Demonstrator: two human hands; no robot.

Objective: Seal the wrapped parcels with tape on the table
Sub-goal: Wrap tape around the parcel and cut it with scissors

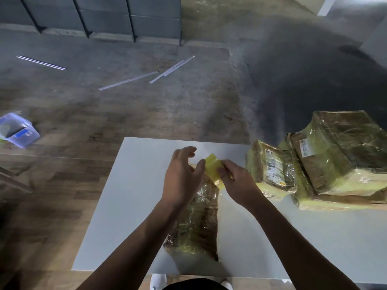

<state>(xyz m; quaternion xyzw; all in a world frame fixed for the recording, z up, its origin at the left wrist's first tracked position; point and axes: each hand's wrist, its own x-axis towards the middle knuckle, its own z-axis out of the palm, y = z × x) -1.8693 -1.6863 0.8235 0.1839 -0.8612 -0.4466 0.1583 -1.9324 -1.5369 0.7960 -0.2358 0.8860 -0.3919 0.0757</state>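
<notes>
One yellow tape strip (pixel 212 167), right hand (pixel 238 185) pinching, parcel (pixel 199 227) beneath

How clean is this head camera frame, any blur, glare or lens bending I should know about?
Head view: the left hand is motion-blurred at the fingertips; the right hand pinching the yellow tape is sharper; glare spots the parcel wrap under them; the shelving at top leans, likely wide-angle distortion.

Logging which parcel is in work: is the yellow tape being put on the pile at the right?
No, the left hand and right hand handle the yellow tape at the far end of the long parcel.
</notes>
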